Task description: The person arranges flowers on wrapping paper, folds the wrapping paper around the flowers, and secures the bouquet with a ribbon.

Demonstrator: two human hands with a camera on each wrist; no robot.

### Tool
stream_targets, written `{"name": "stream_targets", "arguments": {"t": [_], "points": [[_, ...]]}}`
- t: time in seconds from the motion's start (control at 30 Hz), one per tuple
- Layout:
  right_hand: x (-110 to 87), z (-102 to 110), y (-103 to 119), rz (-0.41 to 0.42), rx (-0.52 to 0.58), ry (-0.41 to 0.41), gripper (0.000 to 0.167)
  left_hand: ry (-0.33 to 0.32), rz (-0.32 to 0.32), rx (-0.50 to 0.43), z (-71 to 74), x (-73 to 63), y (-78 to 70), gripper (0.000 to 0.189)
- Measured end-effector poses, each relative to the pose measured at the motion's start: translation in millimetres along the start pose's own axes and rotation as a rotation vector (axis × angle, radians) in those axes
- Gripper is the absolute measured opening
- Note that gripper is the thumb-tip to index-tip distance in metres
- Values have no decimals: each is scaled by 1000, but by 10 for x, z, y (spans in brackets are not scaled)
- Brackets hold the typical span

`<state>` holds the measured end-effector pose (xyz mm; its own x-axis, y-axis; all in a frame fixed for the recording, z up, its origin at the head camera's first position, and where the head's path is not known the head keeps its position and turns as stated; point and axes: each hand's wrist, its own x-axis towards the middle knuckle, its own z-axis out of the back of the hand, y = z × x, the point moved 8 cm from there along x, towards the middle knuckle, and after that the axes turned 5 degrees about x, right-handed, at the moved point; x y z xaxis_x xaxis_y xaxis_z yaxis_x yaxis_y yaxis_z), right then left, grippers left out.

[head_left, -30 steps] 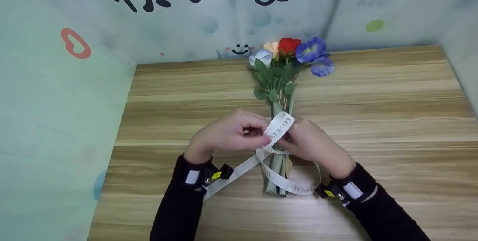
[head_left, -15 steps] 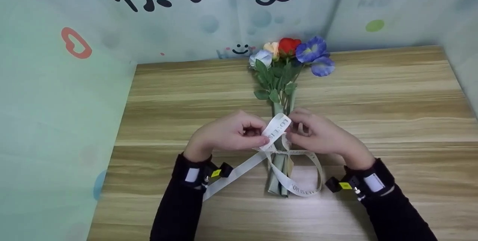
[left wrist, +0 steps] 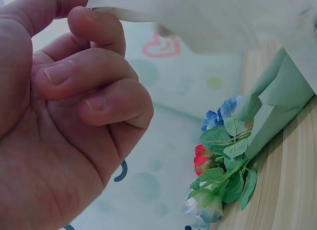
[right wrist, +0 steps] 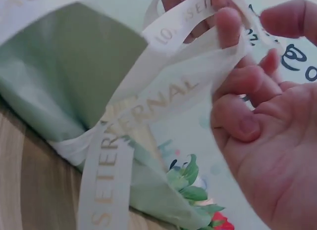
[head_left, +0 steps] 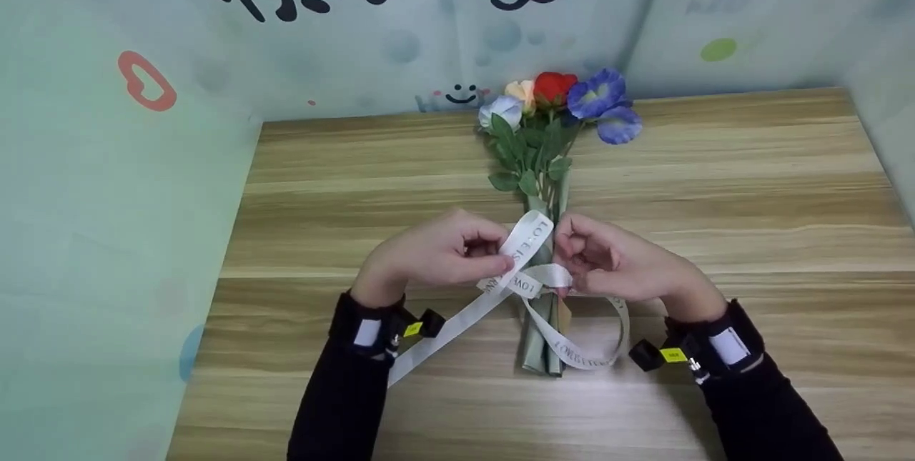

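Note:
A white printed ribbon is tied around the green-wrapped stems of a small bouquet lying on the table. My left hand pinches an upright ribbon loop between thumb and index finger, left of the stems. On the other side, my right hand has curled fingers with a second ribbon loop passing around a fingertip; the right wrist view shows its thumb apart from those fingers. A long ribbon tail runs down left under the left wrist, and another stretch curves below the right hand.
The bouquet's white, peach, red and blue-purple flowers point toward the back wall. A wood-grain table lies beneath. Printed cloth walls stand at the back and sides. Each wrist carries a small camera.
My right hand has drawn back slightly rightward from the stems, and a ribbon loop now shows crossing to its fingers. The left hand keeps its pinch; the lower ribbon curve has shifted right.

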<state>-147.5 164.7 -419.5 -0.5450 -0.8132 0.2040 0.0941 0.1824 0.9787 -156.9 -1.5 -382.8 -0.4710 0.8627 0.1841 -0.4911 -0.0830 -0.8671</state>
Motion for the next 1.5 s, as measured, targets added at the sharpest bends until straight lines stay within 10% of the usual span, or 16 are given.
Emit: {"name": "stream_targets", "arguments": {"t": [0.47, 0.77, 0.97, 1.5], "points": [[-95, 61, 382, 223, 13, 11, 24, -36, 50, 7, 49, -15, 39, 21], [-147, -49, 133, -82, -55, 205, 23, -68, 48, 16, 93, -27, 45, 18], [-174, -81, 67, -128, -26, 271, 24, -56, 50, 24, 97, -35, 30, 19], [-145, 93, -128, -363, -549, 85, 19, -24, 65, 5, 44, -1, 40, 18]]}}
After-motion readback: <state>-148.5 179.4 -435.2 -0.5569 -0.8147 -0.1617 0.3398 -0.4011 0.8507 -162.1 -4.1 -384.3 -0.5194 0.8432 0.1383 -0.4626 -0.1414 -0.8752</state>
